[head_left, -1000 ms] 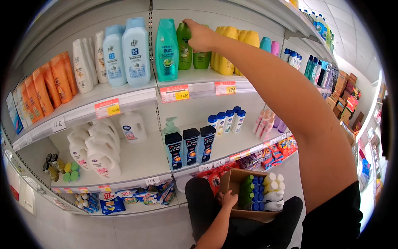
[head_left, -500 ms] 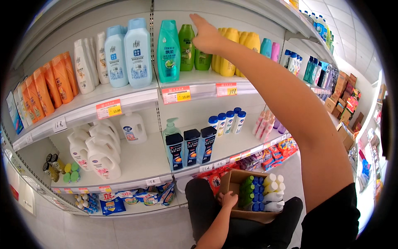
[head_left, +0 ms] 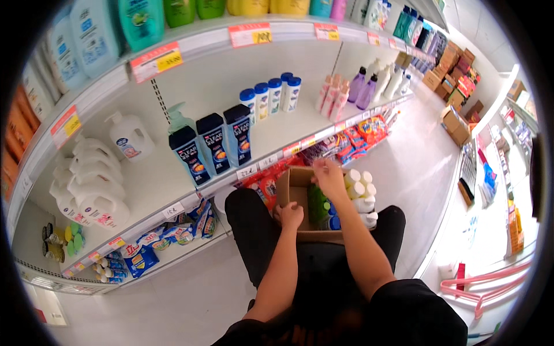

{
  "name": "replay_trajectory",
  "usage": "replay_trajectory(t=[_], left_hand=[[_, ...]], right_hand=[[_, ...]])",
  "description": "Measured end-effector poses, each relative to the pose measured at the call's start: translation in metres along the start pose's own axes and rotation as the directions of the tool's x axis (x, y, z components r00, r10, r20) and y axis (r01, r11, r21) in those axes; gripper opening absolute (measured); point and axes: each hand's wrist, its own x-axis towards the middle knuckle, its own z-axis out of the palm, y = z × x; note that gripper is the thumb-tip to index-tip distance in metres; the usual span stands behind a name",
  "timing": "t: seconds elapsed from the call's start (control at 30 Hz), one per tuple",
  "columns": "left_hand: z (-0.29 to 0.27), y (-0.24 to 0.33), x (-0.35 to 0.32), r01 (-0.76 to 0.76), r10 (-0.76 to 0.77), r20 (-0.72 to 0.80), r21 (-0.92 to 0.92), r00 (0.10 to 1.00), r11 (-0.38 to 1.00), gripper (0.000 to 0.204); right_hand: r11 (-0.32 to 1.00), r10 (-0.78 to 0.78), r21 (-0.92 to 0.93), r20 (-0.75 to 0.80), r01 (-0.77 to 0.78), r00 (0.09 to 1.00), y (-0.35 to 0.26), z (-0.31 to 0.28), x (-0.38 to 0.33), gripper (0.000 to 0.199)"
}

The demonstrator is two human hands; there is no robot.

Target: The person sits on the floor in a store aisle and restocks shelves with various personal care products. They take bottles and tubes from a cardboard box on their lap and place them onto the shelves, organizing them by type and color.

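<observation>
Half a second ago your right hand (head_left: 329, 177) was raised beside the green bottles (head_left: 180, 11) above the front edge of the upper shelf (head_left: 202, 36); now it has come down over the far edge of the cardboard box (head_left: 283, 187), while your left hand (head_left: 290, 215) stays curled on the box's left rim, toward the near corner. Your view has tipped down too, so the shelf bottles' tops are cut off. The box sits between your knees, just out from the front edge of the middle shelf (head_left: 277, 141). In it, the green containers (head_left: 316, 209) stand midway, with white-capped bottles (head_left: 359, 188) along the right side. I judge that the work has moved from shelf to box, with your left grip steadying it. The right fingers are blurred, so I can't tell whether that grip is wide, narrow or holding anything.
</observation>
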Motion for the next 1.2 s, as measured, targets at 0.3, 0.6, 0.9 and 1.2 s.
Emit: replay_trajectory(t=[0.3,0.6,0.9,1.2], left_hand=[[-0.01,0.008,-0.002,0.017,-0.017,0.03,0.017,0.999,1.0,0.04],[-0.006,0.0,0.005,-0.037,0.033,0.05,0.07,0.998,0.997,0.041],[-0.004,-0.006,0.011,-0.02,0.016,0.054,0.075,0.998,0.997,0.04],[-0.002,-0.005,0.007,-0.026,0.026,0.055,-0.008,0.998,1.0,0.041]], right_hand=[[0.742,-0.009,-0.666,-0.129,-0.08,0.992,0.148,-0.022,-0.087,0.05],[0.664,0.158,-0.707,-0.189,-0.246,0.969,0.14,-0.006,-0.072,0.042],[0.859,-0.23,-0.509,-0.274,0.062,0.934,0.133,-0.021,-0.085,0.031],[0.776,-0.621,-0.043,-0.232,0.63,0.749,-0.141,-0.065,-0.015,0.034]])
